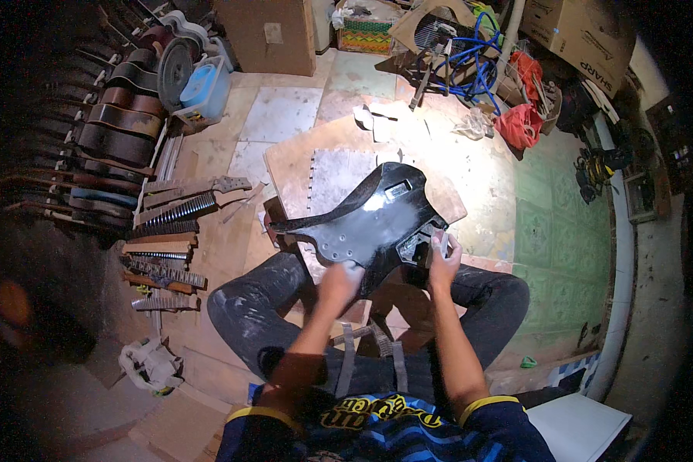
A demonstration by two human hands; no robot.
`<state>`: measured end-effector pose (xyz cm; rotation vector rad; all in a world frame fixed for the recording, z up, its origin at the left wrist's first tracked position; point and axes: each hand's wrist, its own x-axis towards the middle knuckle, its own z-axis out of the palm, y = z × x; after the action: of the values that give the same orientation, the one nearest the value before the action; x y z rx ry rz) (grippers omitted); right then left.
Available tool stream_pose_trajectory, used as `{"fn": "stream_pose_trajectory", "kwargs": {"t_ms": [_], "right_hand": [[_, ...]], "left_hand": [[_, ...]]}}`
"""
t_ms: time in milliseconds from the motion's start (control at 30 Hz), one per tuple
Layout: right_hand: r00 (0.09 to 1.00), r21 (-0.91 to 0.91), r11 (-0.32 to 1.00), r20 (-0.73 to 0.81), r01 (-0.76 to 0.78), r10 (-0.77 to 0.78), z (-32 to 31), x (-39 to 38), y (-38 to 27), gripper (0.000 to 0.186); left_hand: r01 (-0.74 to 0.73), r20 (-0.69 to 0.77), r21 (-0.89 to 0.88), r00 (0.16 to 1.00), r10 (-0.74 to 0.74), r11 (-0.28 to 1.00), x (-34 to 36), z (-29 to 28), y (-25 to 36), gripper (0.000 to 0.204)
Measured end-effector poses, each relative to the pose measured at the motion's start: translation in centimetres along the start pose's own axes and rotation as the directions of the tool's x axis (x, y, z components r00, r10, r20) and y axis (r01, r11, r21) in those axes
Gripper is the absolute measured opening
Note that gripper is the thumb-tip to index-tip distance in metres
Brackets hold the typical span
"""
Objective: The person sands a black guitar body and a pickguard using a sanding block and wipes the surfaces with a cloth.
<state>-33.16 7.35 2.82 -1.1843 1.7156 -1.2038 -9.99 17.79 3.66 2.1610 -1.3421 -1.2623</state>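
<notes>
Across my lap lies a glossy black electric guitar body [366,223], with pale dusty smears, a rectangular cut-out near its far end and several small holes near its left side. My left hand [340,282] rests against its near edge; the fingers are blurred and pale at the tips, so their hold does not show. At the right end, by an open hollow in the body, my right hand [444,258] is closed around the edge. A small pale grey patch shows between its thumb and fingers, too unclear to name.
Under the guitar body lies a flat board [289,165] on the tiled floor. Guitar necks and fretted pieces [181,212] lie to the left, near a row of guitar bodies [119,138]. A clear tub [208,100], blue hose [481,69], red bag [520,127] and cardboard box [581,42] stand further off.
</notes>
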Motion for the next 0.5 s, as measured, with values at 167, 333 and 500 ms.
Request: {"fn": "stream_pose_trajectory", "kwargs": {"t_ms": [167,333,500], "right_hand": [[0.997,-0.025,0.997,-0.003,-0.073,0.073,-2.5,-1.3,1.8,0.055],[0.975,0.186,0.960,0.113,-0.211,0.192,-0.5,-2.6,-0.8,0.062],[0.981,0.084,0.982,0.113,-0.167,0.157,-1.3,2.1,2.5,0.064]], "left_hand": [[0.107,-0.538,0.131,0.843,-0.020,0.986,3.1,-8.0,-4.3,0.042],[-0.050,-0.483,0.346,0.847,0.224,0.937,6.1,-10.5,-10.1,0.049],[-0.052,-0.414,0.404,0.880,0.233,0.913,4.6,-8.2,-7.6,0.052]]}}
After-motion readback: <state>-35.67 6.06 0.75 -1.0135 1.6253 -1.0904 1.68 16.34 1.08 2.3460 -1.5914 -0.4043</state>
